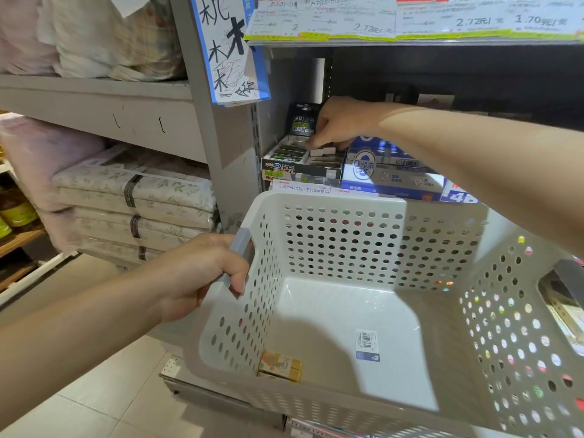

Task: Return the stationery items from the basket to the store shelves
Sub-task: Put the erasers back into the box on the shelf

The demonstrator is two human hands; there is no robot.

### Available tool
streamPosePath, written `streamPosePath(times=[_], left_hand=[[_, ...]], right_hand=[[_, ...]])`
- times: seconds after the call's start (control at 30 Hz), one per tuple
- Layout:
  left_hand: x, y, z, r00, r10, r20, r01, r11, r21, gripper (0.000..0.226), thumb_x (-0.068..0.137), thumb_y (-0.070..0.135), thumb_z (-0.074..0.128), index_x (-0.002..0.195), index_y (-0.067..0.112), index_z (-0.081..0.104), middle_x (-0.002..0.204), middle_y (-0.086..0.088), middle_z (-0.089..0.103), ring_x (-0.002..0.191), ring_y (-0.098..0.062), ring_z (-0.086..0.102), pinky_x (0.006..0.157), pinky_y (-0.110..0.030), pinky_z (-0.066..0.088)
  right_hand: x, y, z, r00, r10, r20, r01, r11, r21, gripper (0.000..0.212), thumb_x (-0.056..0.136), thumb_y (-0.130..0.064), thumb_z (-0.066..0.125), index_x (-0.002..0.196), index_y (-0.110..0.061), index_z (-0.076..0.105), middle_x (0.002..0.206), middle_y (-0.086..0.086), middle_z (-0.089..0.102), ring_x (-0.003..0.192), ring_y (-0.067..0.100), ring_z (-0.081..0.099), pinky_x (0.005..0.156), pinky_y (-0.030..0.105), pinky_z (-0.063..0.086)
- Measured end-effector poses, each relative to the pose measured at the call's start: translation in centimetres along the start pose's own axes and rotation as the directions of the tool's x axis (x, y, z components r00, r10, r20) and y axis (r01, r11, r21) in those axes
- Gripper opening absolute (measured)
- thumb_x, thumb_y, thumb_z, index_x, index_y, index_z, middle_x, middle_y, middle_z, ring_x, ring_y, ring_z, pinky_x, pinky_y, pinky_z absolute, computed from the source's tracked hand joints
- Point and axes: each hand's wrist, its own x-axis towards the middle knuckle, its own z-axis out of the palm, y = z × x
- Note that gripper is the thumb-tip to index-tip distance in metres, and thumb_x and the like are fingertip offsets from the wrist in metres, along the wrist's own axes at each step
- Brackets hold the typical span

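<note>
**Eraser restock at shelf: basket nearly empty**

The basket [373, 203] is white perforated plastic with grey handles. The left hand [202, 273] grips 1 handle [241, 245], fingers curled round it. Inside lies 1 small orange-and-tan packet [279, 366] in the near-left corner, plus 1 barcode sticker [366, 344] on the floor. The right hand [338, 124] reaches onto the shelf, fingertips curled down onto 2 pale erasers [322, 151] in a black display box [303, 162]. A blue display box [388, 175] stands just beside it. The packet's print is illegible; the basket's right side is cut off.
</note>
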Motion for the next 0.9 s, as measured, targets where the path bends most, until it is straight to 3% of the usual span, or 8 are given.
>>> streamPosePath(times=[0.17,0.3,0.4,0.5,0.6,0.73,0.8,0.9], left_hand=[[0.2,0.1,-0.1,1.0,-0.011,-0.004,0.011,1.0,0.012,0.04,0.044,-0.002,0.05,0.079,0.008,0.067,0.064,-0.012,0.066,0.055,-0.025,0.064,0.052,-0.028,0.051],[0.2,0.1,0.0,1.0,-0.012,-0.008,0.012,1.0,-0.002,0.036,0.044,-0.002,0.05,0.074,0.008,0.067,0.064,-0.013,0.066,0.056,-0.026,0.065,0.051,-0.028,0.052],[0.2,0.0,-0.1,1.0,-0.005,-0.006,0.005,1.0,-0.008,0.033,0.044,-0.002,0.05,0.067,0.011,0.068,0.063,-0.013,0.066,0.055,-0.026,0.065,0.05,-0.027,0.051],[0.2,0.1,0.0,1.0,-0.001,-0.009,0.001,1.0,-0.013,0.03,0.044,-0.002,0.05,0.059,0.016,0.07,0.067,-0.015,0.067,0.058,-0.028,0.066,0.051,-0.029,0.052],[0.2,0.0,-0.1,1.0,-0.002,-0.005,0.002,1.0,-0.004,0.031,0.045,-0.002,0.05,0.063,0.012,0.069,0.062,-0.013,0.066,0.053,-0.025,0.064,0.048,-0.027,0.051],[0.2,0.0,-0.1,1.0,-0.003,-0.016,0.003,1.0,0.009,0.03,0.043,-0.001,0.05,0.065,0.011,0.067,0.063,-0.013,0.066,0.055,-0.027,0.065,0.053,-0.028,0.051],[0.1,0.0,0.0,1.0,0.007,-0.024,-0.007,1.0,0.01,0.029,0.043,-0.001,0.049,0.059,0.014,0.067,0.056,-0.01,0.063,0.049,-0.023,0.062,0.048,-0.025,0.049],[0.3,-0.1,-0.2,1.0,0.007,-0.024,-0.007,1.0,0.02,0.036,0.042,-0.001,0.05,0.072,0.009,0.067,0.065,-0.015,0.064,0.057,-0.028,0.064,0.053,-0.028,0.051]], right_hand=[[0.5,-0.7,0.0,0.998,0.019,0.051,-0.02,1.0,0.022,0.025,0.079,-0.02,0.071,0.097,-0.004,0.062,0.085,0.009,0.063,0.074,0.021,0.063,0.067,0.027,0.056],[0.2,-1.3,0.0,0.999,0.009,0.034,-0.007,0.999,-0.05,0.017,0.075,-0.015,0.07,0.068,-0.004,0.059,0.056,0.006,0.062,0.063,0.022,0.056,0.053,0.022,0.046],[0.5,-1.2,0.3,0.998,-0.053,0.031,0.055,0.997,-0.055,0.034,0.072,-0.012,0.07,0.102,0.005,0.066,0.099,0.02,0.069,0.087,0.03,0.063,0.075,0.037,0.053],[0.5,-1.1,0.6,0.994,-0.099,0.055,0.096,0.993,0.062,0.049,0.079,-0.002,0.066,0.127,-0.004,0.056,0.122,0.01,0.063,0.11,0.023,0.06,0.095,0.034,0.049],[0.7,-1.1,1.0,0.993,-0.085,0.086,0.062,0.969,0.239,0.05,0.086,0.0,0.059,0.135,-0.007,0.049,0.13,0.008,0.057,0.115,0.024,0.057,0.099,0.037,0.049],[0.8,-1.0,0.8,0.995,-0.026,0.096,-0.001,0.96,0.279,0.044,0.086,0.001,0.052,0.129,-0.006,0.054,0.124,0.011,0.058,0.108,0.026,0.06,0.08,0.023,0.054],[0.8,-1.1,0.8,0.996,-0.002,0.091,-0.021,0.969,0.246,0.053,0.083,0.005,0.054,0.135,-0.006,0.049,0.125,0.008,0.058,0.109,0.023,0.059,0.089,0.029,0.054],[1.3,-0.9,1.3,0.998,0.018,0.065,-0.034,0.968,0.25,0.059,0.081,0.009,0.059,0.137,-0.007,0.047,0.13,0.008,0.055,0.116,0.024,0.055,0.096,0.036,0.052]])
